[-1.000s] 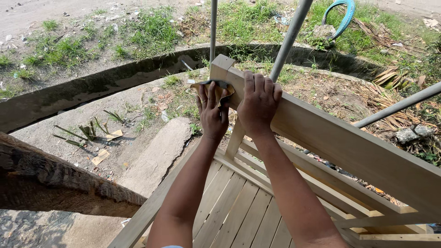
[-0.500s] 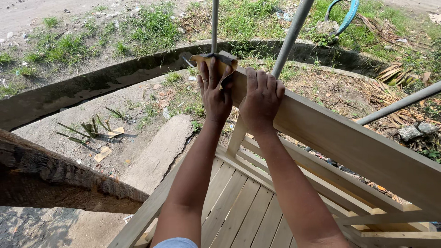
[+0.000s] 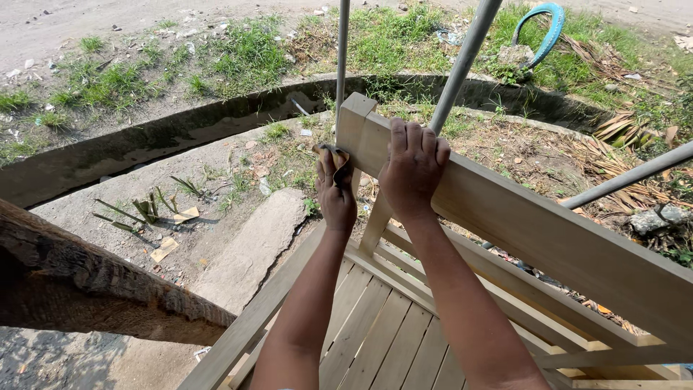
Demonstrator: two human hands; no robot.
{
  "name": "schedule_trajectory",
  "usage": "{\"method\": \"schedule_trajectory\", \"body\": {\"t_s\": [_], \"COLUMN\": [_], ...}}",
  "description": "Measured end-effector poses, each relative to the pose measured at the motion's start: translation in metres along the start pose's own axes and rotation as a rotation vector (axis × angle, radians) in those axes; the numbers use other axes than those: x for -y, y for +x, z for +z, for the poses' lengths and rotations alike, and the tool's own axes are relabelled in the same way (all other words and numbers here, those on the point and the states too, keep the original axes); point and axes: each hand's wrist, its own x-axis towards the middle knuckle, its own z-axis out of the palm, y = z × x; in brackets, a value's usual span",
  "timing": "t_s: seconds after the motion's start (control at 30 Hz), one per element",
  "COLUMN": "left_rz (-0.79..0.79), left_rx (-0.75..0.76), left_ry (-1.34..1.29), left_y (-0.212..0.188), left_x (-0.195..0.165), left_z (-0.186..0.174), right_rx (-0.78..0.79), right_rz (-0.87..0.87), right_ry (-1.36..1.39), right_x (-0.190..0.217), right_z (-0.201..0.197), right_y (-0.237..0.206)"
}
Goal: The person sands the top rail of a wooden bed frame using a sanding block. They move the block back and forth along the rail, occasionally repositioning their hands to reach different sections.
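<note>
In the middle of the frame, the rail is gripped by the right hand while sandpaper is pinched in the left hand and should be pressed flat.

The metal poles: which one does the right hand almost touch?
The slanted middle pole, rising just behind the right hand; the thin vertical pole stands further left.
</note>
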Motion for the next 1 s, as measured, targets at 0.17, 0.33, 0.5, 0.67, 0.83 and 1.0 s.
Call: {"method": "schedule_trajectory", "body": {"t_s": [0.17, 0.33, 0.5, 0.67, 0.83, 1.0], "left_rz": [0.116, 0.079, 0.126, 0.144, 0.174, 0.19], "left_rx": [-0.064, 0.035, -0.041, -0.046, -0.026, -0.025], "left_ry": [-0.123, -0.027, -0.015, 0.023, 0.14, 0.066], "left_y": [-0.001, 0.008, 0.022, 0.043, 0.06, 0.062], "left_x": [0.013, 0.011, -0.01, -0.037, -0.061, -0.066], "left_z": [0.006, -0.003, -0.009, -0.015, -0.032, -0.028], "right_rx": [0.005, 0.0, -0.031, -0.046, -0.027, -0.042], "right_rz": [0.006, 0.026, 0.016, -0.013, -0.007, -0.011], "right_ry": [-0.024, -0.038, -0.027, -0.054, -0.057, -0.059], "right_x": [0.002, 0.001, 0.0, -0.001, -0.002, -0.002], "right_z": [0.001, 0.005, 0.007, 0.006, 0.009, 0.012], "right_y": [0.0, 0.0, -0.001, -0.003, -0.001, -0.001]}}
